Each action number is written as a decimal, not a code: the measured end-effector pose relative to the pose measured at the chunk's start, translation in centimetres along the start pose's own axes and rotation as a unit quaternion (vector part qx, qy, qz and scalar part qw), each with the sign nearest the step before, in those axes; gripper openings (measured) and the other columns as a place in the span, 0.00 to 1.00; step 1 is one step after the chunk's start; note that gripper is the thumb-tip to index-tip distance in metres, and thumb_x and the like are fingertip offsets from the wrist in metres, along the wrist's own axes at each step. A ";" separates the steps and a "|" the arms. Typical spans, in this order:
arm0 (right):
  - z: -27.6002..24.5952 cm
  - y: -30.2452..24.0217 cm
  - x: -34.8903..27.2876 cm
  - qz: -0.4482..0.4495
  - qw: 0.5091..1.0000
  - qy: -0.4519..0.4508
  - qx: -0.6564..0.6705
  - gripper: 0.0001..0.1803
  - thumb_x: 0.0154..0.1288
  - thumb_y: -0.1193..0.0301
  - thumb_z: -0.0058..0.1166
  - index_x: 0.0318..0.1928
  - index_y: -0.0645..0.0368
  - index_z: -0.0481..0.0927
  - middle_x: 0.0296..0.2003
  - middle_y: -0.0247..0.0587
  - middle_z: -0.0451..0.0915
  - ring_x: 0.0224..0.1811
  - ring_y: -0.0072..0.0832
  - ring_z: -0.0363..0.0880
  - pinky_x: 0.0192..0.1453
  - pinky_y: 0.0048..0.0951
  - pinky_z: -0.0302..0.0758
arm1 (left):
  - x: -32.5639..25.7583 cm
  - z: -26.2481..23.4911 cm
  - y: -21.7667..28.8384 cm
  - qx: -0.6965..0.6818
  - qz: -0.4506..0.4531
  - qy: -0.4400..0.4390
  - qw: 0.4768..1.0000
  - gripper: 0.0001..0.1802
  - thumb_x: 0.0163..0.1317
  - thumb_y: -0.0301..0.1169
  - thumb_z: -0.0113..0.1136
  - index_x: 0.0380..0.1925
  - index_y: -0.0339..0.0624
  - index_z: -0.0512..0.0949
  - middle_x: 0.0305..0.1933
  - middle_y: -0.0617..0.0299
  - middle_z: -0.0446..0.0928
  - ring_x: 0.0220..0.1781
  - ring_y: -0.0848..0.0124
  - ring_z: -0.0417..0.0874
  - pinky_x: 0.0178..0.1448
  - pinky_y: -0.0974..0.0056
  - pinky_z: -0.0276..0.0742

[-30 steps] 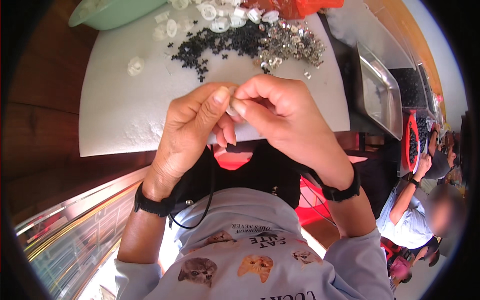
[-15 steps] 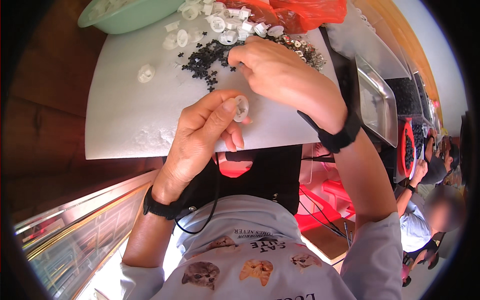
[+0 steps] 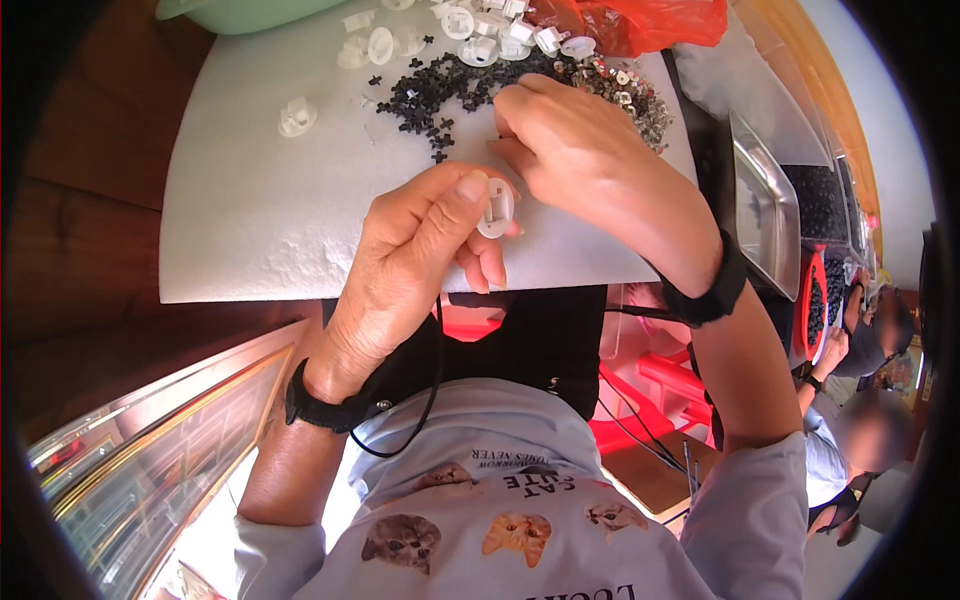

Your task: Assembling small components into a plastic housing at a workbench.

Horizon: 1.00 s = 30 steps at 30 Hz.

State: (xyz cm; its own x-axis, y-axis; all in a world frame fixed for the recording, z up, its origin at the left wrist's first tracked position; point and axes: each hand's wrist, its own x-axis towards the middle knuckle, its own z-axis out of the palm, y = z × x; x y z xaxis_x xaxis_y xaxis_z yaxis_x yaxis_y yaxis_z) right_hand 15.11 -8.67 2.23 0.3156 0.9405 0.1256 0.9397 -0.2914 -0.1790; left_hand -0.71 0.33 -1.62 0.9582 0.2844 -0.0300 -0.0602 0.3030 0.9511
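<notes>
Between the thumb and fingers of my left hand (image 3: 405, 255) is a round white plastic part (image 3: 496, 208) with a rectangular slot, held just above the near part of the white foam sheet (image 3: 250, 220). My right hand (image 3: 575, 135) hovers close above it, by the pile of small black cross-shaped pieces (image 3: 430, 92). Its fingers are bent together, and their tips are turned away, so I cannot make out what they hold. Small metal pieces (image 3: 640, 100) lie heaped beyond that hand. Another white part (image 3: 297, 117) rests alone at the left.
More white plastic parts (image 3: 480, 48) cluster at the far edge, beside a red plastic bag (image 3: 640, 20) and a green basin (image 3: 250, 14). A metal tray (image 3: 765, 200) stands to the right, with a red basket (image 3: 815, 300) of black pieces beyond. Another person (image 3: 830, 450) sits at the right.
The white part in my left hand has turned so its slotted face shows more. My right hand has drawn slightly away from the black pieces, to the right. The view has shifted a little.
</notes>
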 end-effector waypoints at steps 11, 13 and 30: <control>-1.4 1.4 -2.3 0.003 0.998 -0.002 0.064 0.07 0.60 0.77 0.47 0.38 0.61 0.75 0.34 0.45 0.74 0.37 0.45 0.75 0.42 0.39 0.71 | -0.1 0.3 0.4 -0.054 0.004 0.055 0.997 0.22 0.72 0.45 0.43 0.44 0.36 0.74 0.32 0.59 0.75 0.22 0.77 0.75 0.27 0.74 0.70; -1.2 1.3 -2.3 -0.006 0.998 0.002 0.070 0.07 0.60 0.77 0.46 0.39 0.61 0.75 0.34 0.44 0.74 0.37 0.45 0.75 0.42 0.39 0.71 | 0.0 0.1 0.3 -0.066 0.010 0.045 0.997 0.23 0.72 0.46 0.42 0.44 0.35 0.74 0.30 0.57 0.76 0.21 0.77 0.74 0.25 0.73 0.70; 0.1 -0.4 -2.5 -0.023 1.000 -0.001 0.019 0.03 0.56 0.76 0.51 0.32 0.63 0.74 0.34 0.48 0.77 0.38 0.48 0.79 0.39 0.44 0.76 | 0.0 -0.3 0.2 -0.107 0.030 0.046 0.993 0.25 0.73 0.46 0.41 0.46 0.31 0.73 0.29 0.56 0.76 0.19 0.75 0.73 0.23 0.72 0.68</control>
State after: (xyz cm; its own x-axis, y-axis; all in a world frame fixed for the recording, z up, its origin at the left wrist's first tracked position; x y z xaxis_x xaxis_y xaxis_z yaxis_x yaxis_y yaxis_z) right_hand 13.95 -10.86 1.91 0.2711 0.9534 0.1323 0.9477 -0.2403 -0.2102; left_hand -0.81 0.61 -1.54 0.9219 0.3872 -0.0133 -0.1832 0.4661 0.8655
